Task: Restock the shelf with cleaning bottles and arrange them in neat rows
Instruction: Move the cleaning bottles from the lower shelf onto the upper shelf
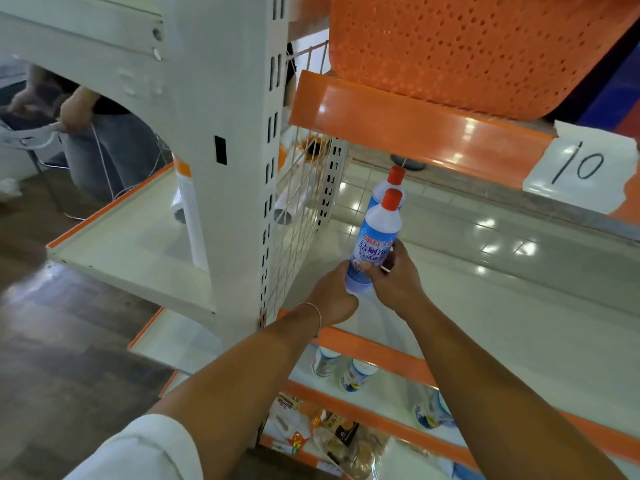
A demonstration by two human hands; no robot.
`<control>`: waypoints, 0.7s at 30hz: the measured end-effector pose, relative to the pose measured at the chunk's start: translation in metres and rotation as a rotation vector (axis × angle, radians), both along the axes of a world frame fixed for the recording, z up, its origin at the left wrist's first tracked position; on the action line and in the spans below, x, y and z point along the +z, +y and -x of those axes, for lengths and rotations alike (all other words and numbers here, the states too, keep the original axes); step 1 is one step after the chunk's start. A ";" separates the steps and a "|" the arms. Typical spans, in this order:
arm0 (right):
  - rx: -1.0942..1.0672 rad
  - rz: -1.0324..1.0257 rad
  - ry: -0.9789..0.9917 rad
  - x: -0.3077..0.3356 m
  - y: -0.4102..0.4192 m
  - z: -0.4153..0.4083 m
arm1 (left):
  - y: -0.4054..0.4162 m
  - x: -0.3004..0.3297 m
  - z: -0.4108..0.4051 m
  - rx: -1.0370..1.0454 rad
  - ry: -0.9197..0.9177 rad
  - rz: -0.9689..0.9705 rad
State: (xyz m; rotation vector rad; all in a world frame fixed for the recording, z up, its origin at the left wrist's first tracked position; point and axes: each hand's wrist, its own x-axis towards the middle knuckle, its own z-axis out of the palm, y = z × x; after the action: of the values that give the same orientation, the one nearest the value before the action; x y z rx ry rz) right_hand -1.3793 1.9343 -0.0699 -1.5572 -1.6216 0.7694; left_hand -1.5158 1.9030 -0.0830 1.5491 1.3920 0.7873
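A white and blue cleaning bottle (375,237) with a red cap stands at the left end of the cream shelf (502,306). My left hand (334,296) grips its base from the left, and my right hand (394,278) holds its lower body from the right. A second bottle of the same kind (393,183) stands right behind it, mostly hidden. On the shelf below stand three more such bottles (356,374), seen from above.
A wire mesh divider (298,216) and a white slotted upright (242,168) bound the shelf's left end. Above hangs an orange shelf edge with a paper tag "10" (581,168) and an orange perforated basket (467,46). Packaged goods (332,434) lie lowest. A person sits at far left (86,133).
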 end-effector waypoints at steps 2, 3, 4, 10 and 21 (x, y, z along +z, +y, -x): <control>0.003 0.007 -0.013 0.000 0.001 0.000 | 0.001 0.001 0.000 -0.007 0.011 -0.002; 0.002 0.013 -0.012 0.000 0.001 0.000 | 0.001 0.001 0.001 -0.010 0.016 -0.003; 0.002 0.018 -0.009 0.000 0.001 0.000 | 0.001 0.000 0.001 -0.012 0.017 -0.002; 0.054 0.045 -0.021 0.000 0.000 -0.004 | -0.001 -0.003 0.000 -0.017 0.034 0.017; 0.042 0.087 -0.086 -0.001 0.000 -0.013 | -0.003 -0.009 -0.003 -0.024 0.138 0.009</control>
State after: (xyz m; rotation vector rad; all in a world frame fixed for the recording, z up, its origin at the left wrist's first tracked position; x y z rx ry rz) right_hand -1.3664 1.9344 -0.0705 -1.6413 -1.7083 0.8148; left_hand -1.5127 1.9000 -0.0920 1.6358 1.4717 0.6688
